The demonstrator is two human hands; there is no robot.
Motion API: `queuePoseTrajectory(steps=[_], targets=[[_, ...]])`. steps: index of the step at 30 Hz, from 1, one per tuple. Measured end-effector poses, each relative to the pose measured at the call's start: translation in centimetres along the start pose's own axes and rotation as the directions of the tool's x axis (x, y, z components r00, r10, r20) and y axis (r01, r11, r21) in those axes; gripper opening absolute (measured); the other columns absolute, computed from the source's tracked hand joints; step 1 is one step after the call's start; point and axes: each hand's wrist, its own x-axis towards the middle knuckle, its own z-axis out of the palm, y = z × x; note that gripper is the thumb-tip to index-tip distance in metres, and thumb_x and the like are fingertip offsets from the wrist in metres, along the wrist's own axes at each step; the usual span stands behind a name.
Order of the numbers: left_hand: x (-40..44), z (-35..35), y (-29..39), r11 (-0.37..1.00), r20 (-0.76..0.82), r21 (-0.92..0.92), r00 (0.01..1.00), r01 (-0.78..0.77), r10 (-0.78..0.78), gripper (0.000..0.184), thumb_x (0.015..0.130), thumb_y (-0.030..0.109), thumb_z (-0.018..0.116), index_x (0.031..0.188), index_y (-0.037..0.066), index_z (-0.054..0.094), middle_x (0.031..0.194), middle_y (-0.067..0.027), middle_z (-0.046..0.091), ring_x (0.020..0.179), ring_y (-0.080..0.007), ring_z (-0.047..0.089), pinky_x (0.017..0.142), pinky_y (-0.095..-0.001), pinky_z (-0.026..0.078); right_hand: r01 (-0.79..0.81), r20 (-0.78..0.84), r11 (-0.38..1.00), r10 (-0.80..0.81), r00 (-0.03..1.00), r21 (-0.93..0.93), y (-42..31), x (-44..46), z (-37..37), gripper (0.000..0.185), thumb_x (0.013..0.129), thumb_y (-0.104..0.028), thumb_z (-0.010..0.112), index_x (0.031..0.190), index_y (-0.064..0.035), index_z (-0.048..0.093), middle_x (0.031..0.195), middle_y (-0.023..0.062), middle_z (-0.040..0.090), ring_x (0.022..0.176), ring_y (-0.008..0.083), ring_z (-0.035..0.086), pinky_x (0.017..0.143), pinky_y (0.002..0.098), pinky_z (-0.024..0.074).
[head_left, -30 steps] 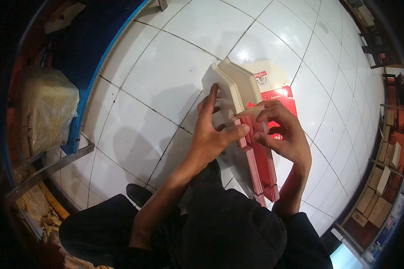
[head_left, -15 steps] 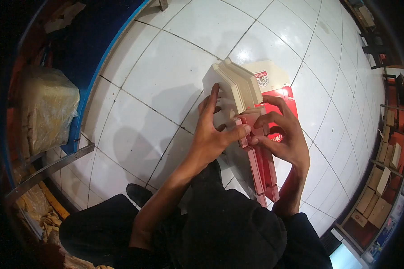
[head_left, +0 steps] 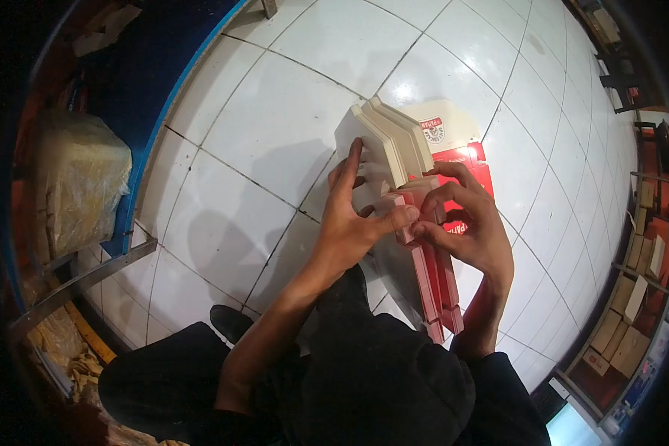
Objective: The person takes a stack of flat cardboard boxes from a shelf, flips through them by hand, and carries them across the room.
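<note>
your left hand (head_left: 357, 223) is clamped on the stack of cream-and-red flat cartons (head_left: 428, 279), thumb on the red edges, fingers along the left face. your right hand (head_left: 474, 230) curls at the stack's right side, thumb beside your left thumb; i cannot tell whether it grips. the stack sits between your hands, above the white tiled floor (head_left: 297, 111). a printed panel (head_left: 464, 165) shows just right.
</note>
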Motion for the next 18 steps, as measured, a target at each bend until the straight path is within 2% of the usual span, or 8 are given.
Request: queuePoseTrajectory(steps=[9, 18], targets=[[0.12, 0.09, -0.44, 0.999, -0.023, 0.011, 0.999, -0.042, 0.042, 0.127, 0.074, 0.040, 0.094, 0.165, 0.004, 0.014, 0.150, -0.0221, 0.030, 0.146, -0.0388, 0.034, 0.104, -0.0485, 0.057, -0.041, 0.034, 0.999, 0.040, 0.999, 0.031, 0.14, 0.09, -0.16, 0.021, 0.080, -0.013, 0.085, 0.092, -0.0050, 0.070, 0.135, 0.0124, 0.058, 0.110, 0.0229, 0.069, 0.079, 0.0342, 0.0640], [0.17, 0.17, -0.51, 0.999, -0.024, -0.015, 0.999, -0.041, 0.041, 0.127, 0.073, 0.039, 0.095, 0.165, 0.002, 0.014, 0.149, -0.0229, 0.030, 0.145, -0.0387, 0.035, 0.104, -0.0484, 0.057, -0.056, 0.044, 0.996, 0.053, 0.998, 0.067, 0.53, 0.00, -0.28, 0.021, 0.081, -0.012, 0.084, 0.093, -0.0040, 0.069, 0.136, 0.0112, 0.059, 0.107, 0.0217, 0.069, 0.079, 0.0342, 0.0641]])
